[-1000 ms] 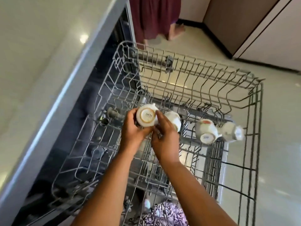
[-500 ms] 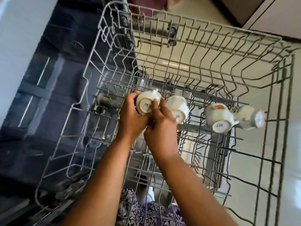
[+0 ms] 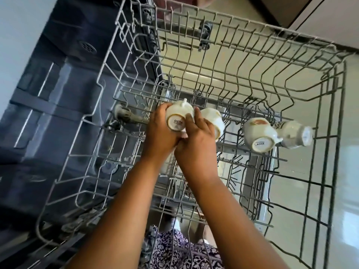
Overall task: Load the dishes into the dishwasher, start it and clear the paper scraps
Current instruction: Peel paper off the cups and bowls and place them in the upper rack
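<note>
A grey wire dishwasher rack (image 3: 343,105) is seen pulled out over a pale tiled floor (image 3: 349,171), with the dark grey dishwasher tub (image 3: 68,94) open on the left. A white ceramic cup with SISTA printed on its base (image 3: 175,121) is held tipped on its side, base toward the camera and handle up, over the middle row of tines. It is wrapped by the left hand (image 3: 161,133), with the fingers curled round its body. The right hand (image 3: 196,144) is laid against the same cup, and one finger (image 3: 189,121) is pressed on the base rim. Whether that hand actually grips anything cannot be told, since the other fingers are tucked out of sight. Just beside it, partly hidden behind the right hand, a second white cup (image 3: 213,119) is already seated in the row. Further right, a third white cup with a reddish motif (image 3: 256,133) and a fourth white cup with a dark patterned band (image 3: 297,136) are lying tilted on the tines, touching each other. So three cups are judged loaded, and a fourth is being set in. Most of the rack is left bare. No plates, other dishes or paper scraps are shown. The machine is plainly not started, as the rack is out. Loading is judged early to midway, with starting and scrap clearing still left. A purple patterned garment (image 3: 174,249) is visible below through the wires.
</note>
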